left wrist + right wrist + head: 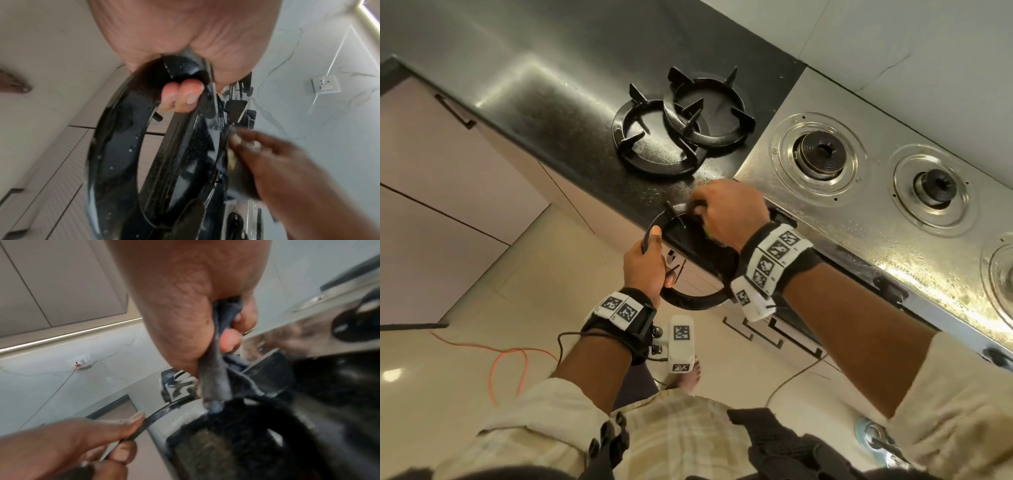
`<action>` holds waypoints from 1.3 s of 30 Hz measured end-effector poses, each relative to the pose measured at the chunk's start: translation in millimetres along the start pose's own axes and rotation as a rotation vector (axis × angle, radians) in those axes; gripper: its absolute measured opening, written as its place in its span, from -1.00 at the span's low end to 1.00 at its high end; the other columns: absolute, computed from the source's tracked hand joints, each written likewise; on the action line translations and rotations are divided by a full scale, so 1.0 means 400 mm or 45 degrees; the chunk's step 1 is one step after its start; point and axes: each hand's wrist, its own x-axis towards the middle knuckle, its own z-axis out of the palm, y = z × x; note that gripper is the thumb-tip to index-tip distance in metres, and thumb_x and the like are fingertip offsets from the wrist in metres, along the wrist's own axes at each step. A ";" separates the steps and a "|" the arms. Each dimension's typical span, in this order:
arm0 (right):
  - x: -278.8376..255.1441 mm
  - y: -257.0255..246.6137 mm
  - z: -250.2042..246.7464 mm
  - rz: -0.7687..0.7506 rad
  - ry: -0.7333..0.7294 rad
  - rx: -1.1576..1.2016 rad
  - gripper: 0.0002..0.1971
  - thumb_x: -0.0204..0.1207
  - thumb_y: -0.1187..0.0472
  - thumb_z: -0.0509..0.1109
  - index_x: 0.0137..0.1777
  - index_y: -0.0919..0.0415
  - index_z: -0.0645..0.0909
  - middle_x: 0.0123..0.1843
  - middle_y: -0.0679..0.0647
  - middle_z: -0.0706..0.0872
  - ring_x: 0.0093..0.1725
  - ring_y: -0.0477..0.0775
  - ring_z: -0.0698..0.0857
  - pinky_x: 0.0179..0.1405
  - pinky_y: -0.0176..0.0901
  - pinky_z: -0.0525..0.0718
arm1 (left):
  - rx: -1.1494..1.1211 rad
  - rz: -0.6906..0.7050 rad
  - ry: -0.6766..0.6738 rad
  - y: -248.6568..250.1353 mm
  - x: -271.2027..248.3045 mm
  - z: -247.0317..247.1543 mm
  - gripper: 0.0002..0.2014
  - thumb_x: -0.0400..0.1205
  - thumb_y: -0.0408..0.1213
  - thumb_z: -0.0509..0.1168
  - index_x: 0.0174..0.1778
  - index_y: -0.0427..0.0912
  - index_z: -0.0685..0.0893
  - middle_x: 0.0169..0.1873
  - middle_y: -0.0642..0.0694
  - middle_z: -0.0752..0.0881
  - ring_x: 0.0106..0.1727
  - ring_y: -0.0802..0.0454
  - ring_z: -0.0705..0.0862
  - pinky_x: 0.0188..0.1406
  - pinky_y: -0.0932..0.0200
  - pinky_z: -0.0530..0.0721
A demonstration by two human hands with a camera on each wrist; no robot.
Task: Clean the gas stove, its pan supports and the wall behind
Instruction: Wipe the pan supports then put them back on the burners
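Support ring (688, 298) gripped by left hand (645, 263); right hand (732, 216) atop.

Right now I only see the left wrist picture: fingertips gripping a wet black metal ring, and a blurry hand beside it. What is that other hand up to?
Observer: The right wrist view shows the right hand gripping a dark blue-grey cloth, its end against that black round metal pan support.
Visitor: Where does the ring belong?
Observer: On the stainless steel gas stove. In the head view its round black burners stand bare.
Visitor: Is it the only ring?
Observer: No. Two more black pan supports lie overlapped on the dark countertop.
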 end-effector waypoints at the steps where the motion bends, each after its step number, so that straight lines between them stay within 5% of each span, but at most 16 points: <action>1: -0.007 0.023 -0.008 0.090 -0.016 -0.084 -0.81 0.73 0.01 0.37 0.26 -0.05 0.73 0.06 -0.05 0.74 0.03 0.01 0.69 0.11 0.01 0.78 | -0.002 0.009 -0.013 0.003 0.001 -0.001 -0.68 0.80 0.08 0.27 -0.02 -0.12 0.60 -0.48 0.03 0.45 -0.56 0.11 0.43 -0.58 0.21 0.50; 6: -0.027 0.079 -0.032 0.306 -0.123 -0.313 -0.77 0.64 0.01 0.50 0.17 0.13 0.72 -0.01 0.07 0.75 -0.04 0.14 0.73 0.02 0.04 0.80 | 0.080 0.072 -0.053 -0.013 -0.014 0.018 -0.66 0.80 0.09 0.25 -0.07 -0.13 0.59 -0.47 0.03 0.45 -0.59 0.11 0.44 -0.58 0.20 0.50; 9: -0.028 0.059 -0.001 0.239 -0.009 -0.090 -0.77 0.71 -0.02 0.43 0.25 0.02 0.78 0.00 -0.01 0.80 -0.03 0.05 0.77 0.06 0.00 0.83 | 0.055 0.054 -0.039 -0.015 -0.018 0.025 -0.67 0.81 0.08 0.25 -0.02 -0.15 0.60 -0.44 0.04 0.48 -0.61 0.14 0.43 -0.63 0.25 0.47; 12: -0.032 0.008 0.028 0.100 0.110 0.248 -0.72 0.77 0.04 0.34 0.39 -0.09 0.76 0.20 -0.05 0.82 0.13 -0.01 0.74 0.16 -0.15 0.68 | 0.041 0.068 -0.009 -0.011 -0.014 0.034 -0.64 0.81 0.07 0.25 0.08 -0.20 0.65 -0.40 -0.02 0.49 -0.60 0.13 0.45 -0.65 0.24 0.47; 15: -0.036 -0.018 0.039 0.054 0.101 0.376 -0.63 0.75 0.09 0.32 0.51 -0.12 0.70 0.34 -0.08 0.81 0.25 0.01 0.73 0.20 -0.09 0.67 | 0.018 0.059 0.006 -0.010 -0.011 0.043 -0.66 0.81 0.06 0.24 0.01 -0.18 0.65 -0.40 -0.04 0.48 -0.57 0.11 0.45 -0.65 0.23 0.47; 21: -0.060 0.057 -0.003 -0.031 -0.214 -0.079 -0.64 0.74 0.11 0.31 0.46 -0.20 0.72 0.26 -0.03 0.79 0.14 0.10 0.75 0.11 0.04 0.77 | 0.065 0.044 -0.048 0.003 0.001 0.044 -0.65 0.80 0.09 0.24 0.00 -0.17 0.59 -0.39 -0.03 0.52 -0.60 0.12 0.46 -0.65 0.24 0.48; 25: -0.097 0.075 -0.028 0.132 0.106 0.282 -0.73 0.77 0.03 0.34 0.39 -0.15 0.75 0.11 -0.07 0.77 -0.04 -0.07 0.73 -0.03 -0.14 0.73 | 0.066 0.047 -0.055 0.004 0.000 0.052 -0.64 0.80 0.10 0.24 0.01 -0.17 0.59 -0.36 -0.03 0.56 -0.59 0.12 0.47 -0.64 0.24 0.49; 27: -0.102 0.084 -0.040 0.293 0.317 0.218 -0.77 0.76 0.02 0.36 0.32 -0.12 0.77 0.00 -0.07 0.73 -0.09 -0.06 0.69 -0.08 -0.16 0.63 | 0.054 0.055 -0.053 -0.001 0.004 0.045 -0.63 0.80 0.10 0.25 0.07 -0.20 0.61 -0.36 -0.02 0.56 -0.58 0.11 0.48 -0.61 0.22 0.50; 29: -0.099 0.089 -0.037 0.436 0.277 -0.014 -0.80 0.74 0.04 0.37 0.25 -0.02 0.78 -0.02 0.00 0.72 -0.05 0.07 0.68 -0.09 -0.06 0.59 | 0.047 0.051 -0.054 -0.003 0.005 0.042 -0.62 0.80 0.10 0.25 0.10 -0.21 0.62 -0.39 0.00 0.53 -0.56 0.11 0.47 -0.59 0.21 0.51; 32: -0.090 0.089 -0.015 0.381 0.087 -0.106 -0.78 0.72 0.06 0.36 0.24 0.01 0.79 0.03 0.05 0.76 0.03 0.15 0.74 -0.04 -0.01 0.70 | 0.059 0.043 -0.042 -0.004 0.002 0.041 -0.62 0.80 0.11 0.25 0.09 -0.20 0.62 -0.43 0.01 0.49 -0.56 0.12 0.46 -0.59 0.21 0.50; 36: -0.093 0.127 -0.038 0.189 -0.056 0.308 -0.77 0.71 0.06 0.41 0.28 -0.09 0.83 0.06 -0.07 0.83 0.05 -0.02 0.77 0.12 -0.07 0.74 | 0.024 0.023 -0.014 -0.010 0.001 0.030 -0.66 0.80 0.09 0.26 0.04 -0.16 0.64 -0.50 0.06 0.44 -0.57 0.11 0.42 -0.58 0.20 0.49; 39: -0.124 0.153 -0.062 0.219 0.097 0.875 -0.79 0.74 0.15 0.47 0.31 0.04 0.82 0.05 -0.10 0.85 -0.05 -0.31 0.79 -0.03 -0.52 0.64 | -0.066 0.006 0.042 -0.004 0.002 0.024 -0.66 0.80 0.08 0.26 -0.08 -0.13 0.57 -0.53 0.05 0.41 -0.57 0.10 0.41 -0.55 0.18 0.51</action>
